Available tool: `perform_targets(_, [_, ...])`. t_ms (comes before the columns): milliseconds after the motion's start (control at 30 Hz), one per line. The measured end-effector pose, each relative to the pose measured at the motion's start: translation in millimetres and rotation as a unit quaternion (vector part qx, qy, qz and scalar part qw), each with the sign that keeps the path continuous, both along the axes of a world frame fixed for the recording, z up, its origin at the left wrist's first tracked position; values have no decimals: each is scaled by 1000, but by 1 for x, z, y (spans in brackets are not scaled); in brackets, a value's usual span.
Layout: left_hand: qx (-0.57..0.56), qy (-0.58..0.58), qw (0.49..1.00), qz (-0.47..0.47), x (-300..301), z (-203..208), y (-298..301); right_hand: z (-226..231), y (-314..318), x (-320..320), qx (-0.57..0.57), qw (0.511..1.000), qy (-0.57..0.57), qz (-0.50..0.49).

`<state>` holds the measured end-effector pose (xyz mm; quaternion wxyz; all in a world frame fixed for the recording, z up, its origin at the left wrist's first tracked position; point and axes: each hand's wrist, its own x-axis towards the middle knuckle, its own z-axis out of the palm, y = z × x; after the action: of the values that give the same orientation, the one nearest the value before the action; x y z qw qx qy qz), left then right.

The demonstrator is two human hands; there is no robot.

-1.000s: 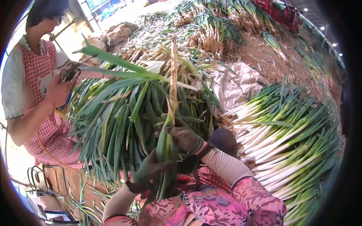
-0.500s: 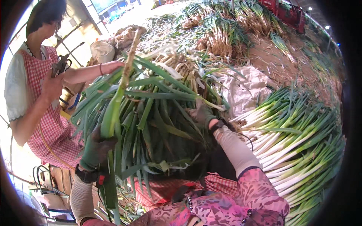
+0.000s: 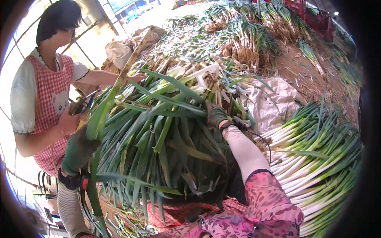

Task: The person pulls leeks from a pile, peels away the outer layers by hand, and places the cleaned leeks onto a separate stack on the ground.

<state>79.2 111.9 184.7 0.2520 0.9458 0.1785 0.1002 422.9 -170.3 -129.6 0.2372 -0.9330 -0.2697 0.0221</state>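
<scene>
My left hand (image 3: 81,150), in a dark green glove, is closed round a long green onion (image 3: 99,119). Its dry, brownish end points up toward the far pile, and its leaves trail below my wrist. Before me lies a big heap of green onions (image 3: 147,139), leaves hanging toward my lap. My right hand (image 3: 216,114), gloved too, rests at the heap's right side near the leaf bases. Its fingers look curled, partly hidden, and what they hold is unclear. Across at the left, a person in a checked apron holds a cutting tool (image 3: 84,105) and reaches a bare hand (image 3: 137,77) to the heap.
Cleaned onions with white stems (image 3: 293,166) lie in rows at my right, beside a pale crumpled sack (image 3: 272,99). Untrimmed bundles with brown roots (image 3: 250,51) stand farther back on the soil. Another sack (image 3: 119,53) sits behind the heap. A cord hangs by my right wrist.
My left hand has moved left with the onion, away from the heap's middle. My right hand stays at the heap. The other person's cutting tool is lower, and the view has shifted slightly.
</scene>
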Motion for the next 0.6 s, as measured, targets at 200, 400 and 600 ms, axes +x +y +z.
perform_targets(200, [151,5,988,15,15,-2,-4,88,-6,-18,158,959,-166,169])
perform_targets(400, [-19,-82,995,50,12,-14,-9,107,76,44,138,940,-55,308])
perform_targets(600, [-79,-31,994,75,-22,-6,-10,132,114,61,-136,954,-84,255])
